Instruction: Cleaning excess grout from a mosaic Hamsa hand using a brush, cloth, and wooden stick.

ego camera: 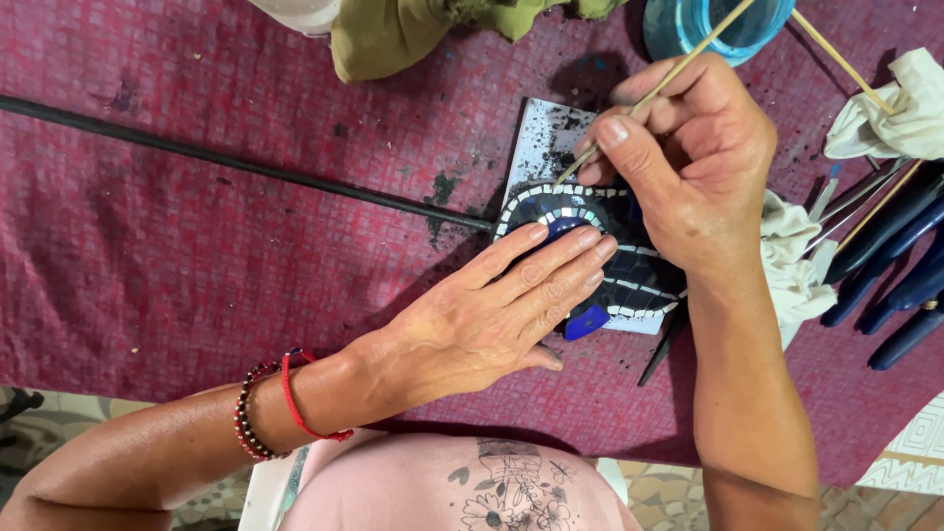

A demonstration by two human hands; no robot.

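A dark blue mosaic piece edged with small white tiles lies on a white tile smeared with black grout. My left hand rests flat on the mosaic, fingers together, pressing it down. Above the piece's far edge my right hand grips a thin wooden stick, whose tip touches the white tile border near the top of the mosaic.
A long black rod crosses the magenta cloth covering the table. A blue glass stands at the back, an olive rag to its left. White rags and several dark blue-handled tools lie at the right.
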